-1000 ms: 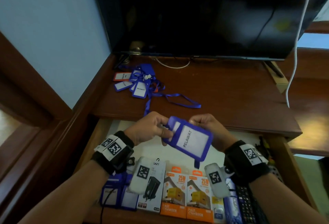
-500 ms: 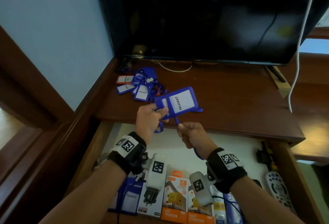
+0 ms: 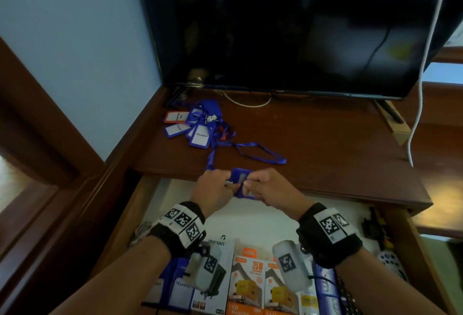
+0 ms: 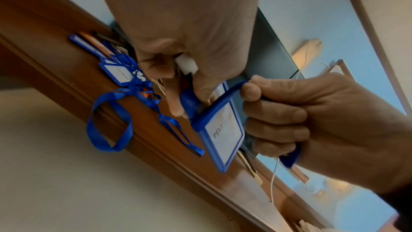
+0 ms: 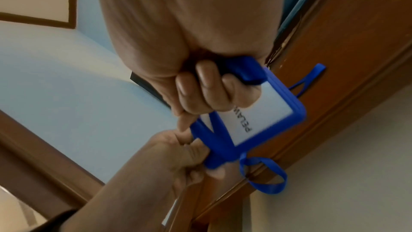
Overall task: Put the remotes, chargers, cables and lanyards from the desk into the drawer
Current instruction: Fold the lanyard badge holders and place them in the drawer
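Observation:
Both hands hold one blue lanyard badge (image 3: pixel 239 180) marked PELAWAT over the open drawer's (image 3: pixel 253 217) back edge. My left hand (image 3: pixel 213 185) pinches its top clip end (image 4: pixel 186 64). My right hand (image 3: pixel 265 188) grips the badge (image 5: pixel 260 114) and blue strap with curled fingers. In the left wrist view the badge (image 4: pixel 225 135) hangs face out. Its strap (image 3: pixel 260 155) trails back across the desk (image 3: pixel 325 144) to a pile of more blue and orange badges (image 3: pixel 198 127) at the back left.
A dark TV screen (image 3: pixel 300 26) stands at the desk's back, a white cable (image 3: pixel 423 64) hanging at right. In the drawer's front lie charger boxes (image 3: pixel 250 282), blue badges (image 3: pixel 175 289) and remotes (image 3: pixel 390 262). A blue wall (image 3: pixel 75 39) borders the left.
The badge came down from above the desk to the drawer's back edge. My right hand moved up from the strap to grip the badge beside the left hand.

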Tool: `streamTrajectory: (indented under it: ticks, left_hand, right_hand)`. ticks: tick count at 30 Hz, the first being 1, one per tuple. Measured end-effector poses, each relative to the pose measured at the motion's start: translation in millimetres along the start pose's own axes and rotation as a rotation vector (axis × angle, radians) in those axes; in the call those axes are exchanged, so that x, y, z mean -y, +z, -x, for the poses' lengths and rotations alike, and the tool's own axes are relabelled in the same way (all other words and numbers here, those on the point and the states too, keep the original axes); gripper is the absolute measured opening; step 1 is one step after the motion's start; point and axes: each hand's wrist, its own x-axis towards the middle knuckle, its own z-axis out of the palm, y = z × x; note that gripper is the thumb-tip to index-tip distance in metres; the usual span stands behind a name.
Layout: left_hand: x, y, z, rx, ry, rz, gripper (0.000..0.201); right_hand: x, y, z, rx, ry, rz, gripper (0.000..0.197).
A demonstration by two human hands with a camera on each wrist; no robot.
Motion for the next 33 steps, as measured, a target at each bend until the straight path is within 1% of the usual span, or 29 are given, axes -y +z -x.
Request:
streamTrajectory:
  ticks: [2, 4, 6, 8, 10, 13, 15, 17, 19, 21, 23, 25, 27, 29, 31, 33]
  left_hand:
    - [0.3, -2.4, 3.2, 0.096, 0.02, 0.0, 0.011]
    - [-2.5, -5.9, 6.6, 0.18, 0.048, -0.028, 0.011]
    - [-5.9, -9.3, 10.7, 0.261, 0.065, -0.063, 0.006]
    - [-6.7, -12.3, 15.1, 0.352, 0.081, -0.057, 0.01]
    - [-5.7, -14.5, 17.7, 0.448, 0.095, -0.054, 0.007]
    - [-3.0, -17.8, 20.9, 0.506, 0.127, 0.034, 0.011]
    - [0.8, -18.8, 23.4, 0.523, 0.125, 0.203, 0.014]
    - [2.8, -17.9, 28.6, 0.49, 0.115, 0.407, 0.016]
    - [2.6, -14.2, 32.6, 0.409, 0.111, 0.572, 0.018]
    - [-1.4, -9.9, 36.2, 0.32, 0.101, 0.689, 0.02]
    - [-6.7, -6.0, 37.5, 0.241, 0.083, 0.787, 0.026]
    - [-12.5, -4.8, 38.4, 0.172, 0.086, 0.871, 0.031]
    - [-19.6, -4.0, 40.1, 0.091, 0.097, 0.962, 0.031]
    - [-27.8, -1.6, 42.1, 0.008, 0.08, 1.059, 0.033]
    - [-33.8, 1.3, 44.9, -0.049, 0.049, 1.136, 0.04]
    - [-35.4, 4.6, 47.0, -0.081, 0.02, 1.173, 0.038]
  right_hand:
    - [-0.7, -5.9, -1.1, 0.011, -0.003, 0.051, 0.032]
    - [-4.4, -10.5, -3.2, 0.036, -0.003, 0.087, 0.03]
    - [-8.4, -14.0, -5.3, 0.048, -0.002, 0.125, 0.029]
    - [-12.4, -16.9, -6.9, 0.057, 0.007, 0.138, 0.026]
    - [-15.7, -20.2, -5.9, 0.052, 0.019, 0.147, 0.024]
    - [-24.2, -23.5, 1.0, 0.052, 0.042, 0.054, 0.023]
    - [-32.9, -22.5, 5.8, 0.044, 0.056, -0.112, 0.026]
    - [-40.9, -20.5, 10.4, 0.021, 0.054, -0.264, 0.024]
    - [-43.7, -17.0, 12.2, 0.007, 0.027, -0.345, 0.023]
    - [-44.0, -11.8, 12.9, -0.009, -0.01, -0.411, 0.022]
    - [-47.3, -7.2, 13.5, -0.037, -0.02, -0.529, 0.016]
    - [-52.3, -0.8, 13.7, -0.038, -0.042, -0.664, 0.019]
    - [-52.4, 7.4, 11.9, -0.048, -0.038, -0.728, 0.008]
    - [-54.9, 13.3, 7.7, -0.059, 0.022, -0.752, 0.02]
    - [-52.2, 16.3, 6.0, -0.053, 0.063, -0.765, 0.022]
    - [-52.3, 17.1, 5.2, -0.038, 0.068, -0.775, 0.029]
